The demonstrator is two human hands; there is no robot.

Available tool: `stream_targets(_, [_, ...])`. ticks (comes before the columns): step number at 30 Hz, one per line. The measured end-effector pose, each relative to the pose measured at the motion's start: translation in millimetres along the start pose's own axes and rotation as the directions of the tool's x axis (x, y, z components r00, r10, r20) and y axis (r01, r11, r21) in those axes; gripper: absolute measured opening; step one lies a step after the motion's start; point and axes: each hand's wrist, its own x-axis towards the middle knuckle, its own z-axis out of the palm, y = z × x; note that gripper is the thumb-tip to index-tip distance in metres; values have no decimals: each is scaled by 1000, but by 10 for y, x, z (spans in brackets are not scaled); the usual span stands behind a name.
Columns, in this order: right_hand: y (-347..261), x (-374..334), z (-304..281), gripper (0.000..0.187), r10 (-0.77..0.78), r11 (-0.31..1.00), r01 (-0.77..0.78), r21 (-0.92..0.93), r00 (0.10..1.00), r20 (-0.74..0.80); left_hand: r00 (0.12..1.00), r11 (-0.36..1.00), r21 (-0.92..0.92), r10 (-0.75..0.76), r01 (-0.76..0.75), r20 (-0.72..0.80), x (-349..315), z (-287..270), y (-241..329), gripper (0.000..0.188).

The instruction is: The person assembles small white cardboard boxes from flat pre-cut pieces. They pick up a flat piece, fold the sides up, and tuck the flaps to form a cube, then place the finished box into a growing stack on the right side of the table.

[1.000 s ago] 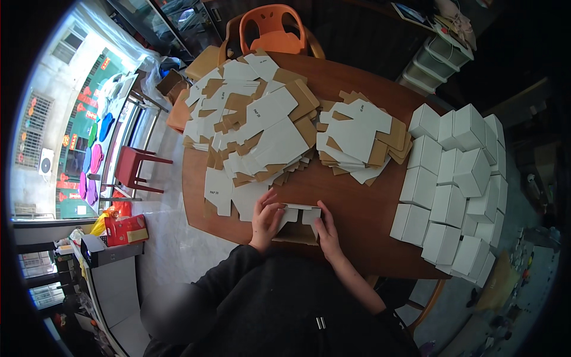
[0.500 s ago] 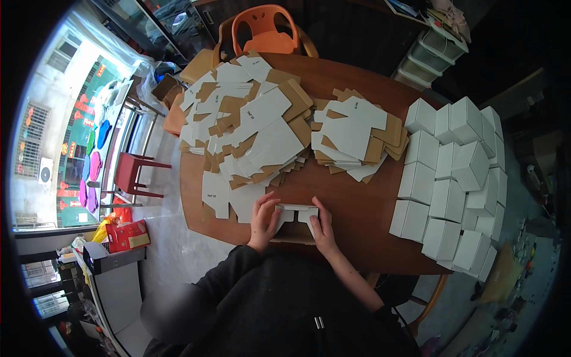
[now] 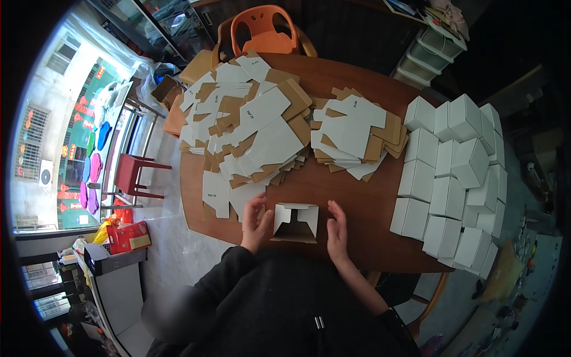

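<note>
A partly folded white cardboard box (image 3: 306, 218) stands on the brown table just in front of me, its inner flaps and dark opening showing. To its left is my left hand (image 3: 256, 221), open and apart from it, close to a flat white box blank (image 3: 216, 194). On the other side my right hand (image 3: 336, 231) is held upright with fingers stretched out, also open and not touching the box. Neither hand holds anything.
Flat white and brown box blanks (image 3: 262, 128) lie heaped at the left, with a smaller pile of blanks (image 3: 354, 132) beside them. Many finished white boxes (image 3: 447, 196) are stacked along the right edge of the table (image 3: 369, 208). An orange chair (image 3: 264, 33) stands beyond the far edge.
Both hands have let go of the box and moved apart, the left one leftward and the right one rightward. The box stays in place, its front opening now in full view.
</note>
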Motion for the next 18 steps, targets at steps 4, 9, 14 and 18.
stream_targets(4, [-205,-139,-223,45,-252,931,292,-221,949,192,981,977,194,50,-87,189,-91,-273,13,35])
stream_targets(9, [-281,-176,-80,46,-271,870,350,-348,928,254,918,972,217,-3,-91,396,-185,-189,195,38])
stream_targets(14, [-204,-135,-23,31,-236,907,294,-301,948,214,904,996,-3,-84,94,419,-187,-116,252,39])
stream_targets(18, [-174,-124,14,33,-274,886,319,-336,946,175,915,990,-27,-118,139,386,-179,-126,102,34])
